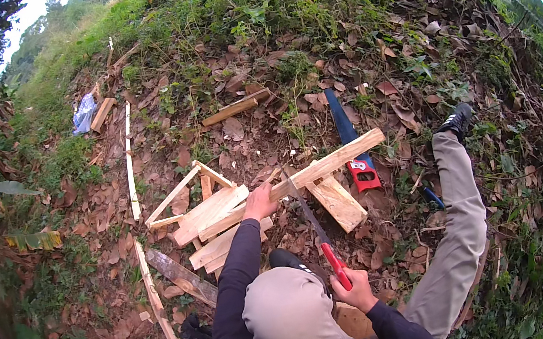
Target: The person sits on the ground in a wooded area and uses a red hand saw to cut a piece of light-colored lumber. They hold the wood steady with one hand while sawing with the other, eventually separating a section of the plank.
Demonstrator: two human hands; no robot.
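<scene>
My right hand (354, 290) is closed around the red handle of a narrow-bladed hand saw (310, 215). The saw's blade lies across a long pale wooden plank (343, 156), at about its middle. My left hand (260, 202) grips that plank just left of the blade. Under the plank's right half is a short, wide board (337, 203), set at an angle. On the left, the plank rests among several stacked boards (211, 215). A second handsaw (343, 120), with a blue blade and red handle, lies on the ground, passing beneath the plank's right end.
Dry leaves and green plants cover the sloping ground. Long thin strips (130, 159) lie at the left, and a weathered board (181, 275) sits near my left arm. Farther off are a wood offcut (234, 108) and a clear plastic bag (84, 114). My right leg (464, 211) stretches out at right.
</scene>
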